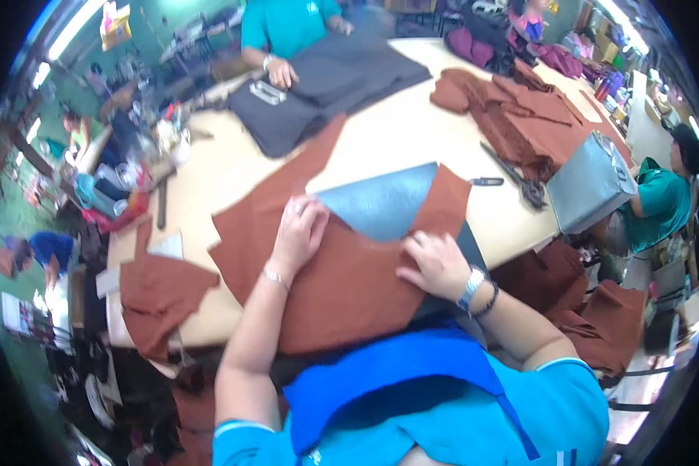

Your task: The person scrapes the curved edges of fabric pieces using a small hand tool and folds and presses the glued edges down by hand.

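A large piece of brown cloth (349, 287) lies over the near part of the pale table (396, 124), partly on a shiny grey-blue sheet (384, 200). My left hand (301, 224) is on the cloth's upper left part, fingers bent together at its edge. My right hand (436, 262) rests on the cloth's right part near the curved edge, with its fingers apart. A strip of the brown cloth reaches up toward a dark grey garment (318, 89). A small dark tool (486, 182) lies right of the cloth.
Across the table a person in a teal shirt (283, 27) touches the grey garment. Brown cloth pieces (512, 116) lie at the right, by dark scissors (516, 175) and a grey box (590, 182). Another brown piece (163, 291) hangs over the left edge. A person (660, 194) sits at right.
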